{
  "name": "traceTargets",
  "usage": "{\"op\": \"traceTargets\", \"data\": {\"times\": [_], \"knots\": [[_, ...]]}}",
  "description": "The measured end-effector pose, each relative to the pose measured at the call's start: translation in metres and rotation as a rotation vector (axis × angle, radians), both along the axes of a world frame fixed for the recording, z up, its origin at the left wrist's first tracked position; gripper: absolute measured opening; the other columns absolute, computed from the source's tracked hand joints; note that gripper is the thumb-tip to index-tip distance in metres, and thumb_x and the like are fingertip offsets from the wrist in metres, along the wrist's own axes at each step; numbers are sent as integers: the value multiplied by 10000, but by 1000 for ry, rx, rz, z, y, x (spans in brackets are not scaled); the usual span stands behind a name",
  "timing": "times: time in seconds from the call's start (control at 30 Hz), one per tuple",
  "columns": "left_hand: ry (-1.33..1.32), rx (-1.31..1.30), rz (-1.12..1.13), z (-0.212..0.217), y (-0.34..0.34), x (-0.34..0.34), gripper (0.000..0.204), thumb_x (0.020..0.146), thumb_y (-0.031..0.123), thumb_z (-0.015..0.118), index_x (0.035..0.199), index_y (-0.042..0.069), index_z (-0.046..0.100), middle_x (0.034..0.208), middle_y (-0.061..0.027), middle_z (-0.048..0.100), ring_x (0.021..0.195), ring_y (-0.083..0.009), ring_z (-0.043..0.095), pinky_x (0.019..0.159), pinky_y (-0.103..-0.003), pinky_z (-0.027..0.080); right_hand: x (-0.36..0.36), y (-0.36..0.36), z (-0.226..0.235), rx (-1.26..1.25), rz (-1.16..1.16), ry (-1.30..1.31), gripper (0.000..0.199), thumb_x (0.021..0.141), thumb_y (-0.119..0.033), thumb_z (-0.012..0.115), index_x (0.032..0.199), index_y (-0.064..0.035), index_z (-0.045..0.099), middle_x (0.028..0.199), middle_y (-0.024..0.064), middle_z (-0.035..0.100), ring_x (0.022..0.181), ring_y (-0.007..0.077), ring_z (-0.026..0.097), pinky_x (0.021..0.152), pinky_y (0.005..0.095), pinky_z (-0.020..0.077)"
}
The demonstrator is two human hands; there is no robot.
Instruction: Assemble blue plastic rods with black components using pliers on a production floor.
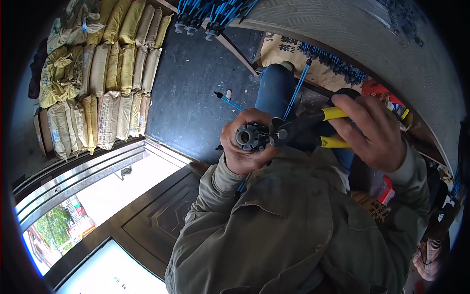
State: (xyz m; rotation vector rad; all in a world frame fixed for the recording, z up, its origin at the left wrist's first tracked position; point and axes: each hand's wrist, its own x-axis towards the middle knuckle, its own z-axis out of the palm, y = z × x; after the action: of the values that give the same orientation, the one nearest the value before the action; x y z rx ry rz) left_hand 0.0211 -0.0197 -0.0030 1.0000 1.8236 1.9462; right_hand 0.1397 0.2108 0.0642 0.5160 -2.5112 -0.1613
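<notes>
My left hand (240, 161) is closed around a black, round, toothed hub (248, 136) with a hollow centre, its open end facing up. Thin blue rods (297, 90) with black tips stick out near that hand; which of them join the hub is partly hidden. In my right hand (372, 132) are pliers with yellow handles (334, 113), held with the handles apart. The dark head of the pliers (296, 128) meets the right side of the hub, where small black parts crowd together. I cannot make out exactly what the jaws grip.
Bundles of blue rods with black hubs (208, 22) lie at the top edge, and more black parts (333, 61) at upper right. Stacked sacks (107, 73) fill the upper left. A curved pale tabletop edge (391, 63) borders the right. A dark panelled door (161, 215) stands lower left.
</notes>
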Motion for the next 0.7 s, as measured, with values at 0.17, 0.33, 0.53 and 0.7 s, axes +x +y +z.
{"op": "traceTargets", "data": {"times": [0.17,0.33,0.53,0.7], "knots": [[21,-101,-221,29,4,-3,484,571,163,832,936,5,555,827,-111,636,726,-174,607,669,-294,480,18,14,32,-538,155,-894,474,729,-362,737,954,-7,520,1077,142,543,757,217,607,670,328,517],[134,16,-518,33,10,-18,691,476,417,861,928,-30,591,815,-149,640,713,-225,608,651,-338,483,18,16,23,-1116,245,-1335,576,748,-381,705,1101,2,461,1017,152,576,781,250,632,655,310,537],[69,74,-450,19,7,-14,658,482,390,852,930,-30,614,833,-148,641,723,-229,608,648,-326,473,24,-3,16,-1143,246,-1253,683,773,-375,674,1259,-4,369,1003,176,596,809,277,652,652,302,553],[-108,11,-441,27,10,-12,626,472,279,875,968,-16,634,860,-111,651,753,-196,603,675,-304,461,39,7,9,-678,208,-841,693,814,-283,646,1362,-73,275,1006,184,589,684,234,629,603,312,536]]}}
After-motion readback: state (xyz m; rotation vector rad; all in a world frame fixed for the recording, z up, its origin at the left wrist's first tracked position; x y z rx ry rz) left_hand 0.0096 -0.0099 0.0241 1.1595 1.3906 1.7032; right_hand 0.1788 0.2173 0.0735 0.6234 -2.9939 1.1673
